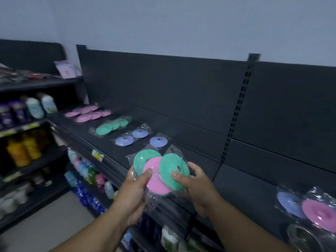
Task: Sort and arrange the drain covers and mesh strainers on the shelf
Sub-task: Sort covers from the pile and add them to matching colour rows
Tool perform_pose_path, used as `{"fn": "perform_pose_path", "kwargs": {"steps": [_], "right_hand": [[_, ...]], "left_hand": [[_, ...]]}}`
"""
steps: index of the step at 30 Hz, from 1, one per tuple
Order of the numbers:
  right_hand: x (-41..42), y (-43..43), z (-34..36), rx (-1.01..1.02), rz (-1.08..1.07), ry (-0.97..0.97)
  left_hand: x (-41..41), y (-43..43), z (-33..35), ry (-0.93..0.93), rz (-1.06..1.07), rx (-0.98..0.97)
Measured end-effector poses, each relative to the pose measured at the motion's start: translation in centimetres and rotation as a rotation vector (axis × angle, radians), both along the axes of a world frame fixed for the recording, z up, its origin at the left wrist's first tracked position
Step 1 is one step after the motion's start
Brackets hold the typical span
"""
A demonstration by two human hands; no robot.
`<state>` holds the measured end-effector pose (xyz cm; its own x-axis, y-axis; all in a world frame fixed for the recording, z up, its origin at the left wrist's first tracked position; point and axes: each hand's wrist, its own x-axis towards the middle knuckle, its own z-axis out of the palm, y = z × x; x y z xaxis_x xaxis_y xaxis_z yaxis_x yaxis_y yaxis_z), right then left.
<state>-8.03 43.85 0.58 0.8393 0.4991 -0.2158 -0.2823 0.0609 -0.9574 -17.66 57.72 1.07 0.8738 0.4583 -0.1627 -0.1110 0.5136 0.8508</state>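
Left hand (135, 190): grasping. The thumb presses on the face of a pink drain cover (156, 180) and the fingers curl behind its clear bag. A green drain cover (143, 160) fans out behind the pink one on its left. I cannot tell whether the same fingers hold it.

Right hand (196, 186): grasping a second green cover (172, 171), thumb beside its centre hole, fingers behind. This cover overlaps the pink one's right edge. All three are bagged and held in the air just in front of the shelf edge.

Surface: a dark matt shelf deck (181, 135) runs away to the left of the grip.
- Just beyond the grip lies a single blue cover (158, 141).
- Further left is a bagged blue pair (132, 137), then an overlapping green row (111, 125).
- At the far end are two rows of pink covers (87, 113).
- Well right of the grip and lower lie a blue bagged cover (289, 202) and a pink bagged cover (320, 214), overlapping.
- Under those is a metal mesh strainer (305, 237), cut by the frame edge.

Room: a dark back panel (181, 84) stands behind the shelf, with a slotted upright (241, 106) above and right of the grip. A pale wall (163, 24) rises over both. Far left of the grip, a second shelving unit (36, 84) carries blurred bottles (27, 110). Below the grip are lower shelves of bottles, and a price tag (98, 155) sits on the shelf edge. The pale floor (54, 220) shows at lower left.
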Motion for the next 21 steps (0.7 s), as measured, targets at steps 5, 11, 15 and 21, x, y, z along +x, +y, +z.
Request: {"fn": "perform_pose_path", "kwargs": {"steps": [5,11,15,21], "right_hand": [[-1.6,8.2,-1.6,0.034,0.112,0.136],[-0.9,16.4,-2.9,0.053,0.233,0.17],[2.0,21.4,-3.9,0.051,0.2,0.18],[6.6,29.1,-3.8,0.107,0.232,0.199]], "left_hand": [[-4.1,7.5,-1.3,0.045,0.034,0.003],[-5.3,14.4,-2.4,0.07,0.153,-0.032],[-3.5,18.5,-2.3,0.047,0.169,-0.088],[0.7,25.3,-2.1,0.11,0.283,-0.05]]}}
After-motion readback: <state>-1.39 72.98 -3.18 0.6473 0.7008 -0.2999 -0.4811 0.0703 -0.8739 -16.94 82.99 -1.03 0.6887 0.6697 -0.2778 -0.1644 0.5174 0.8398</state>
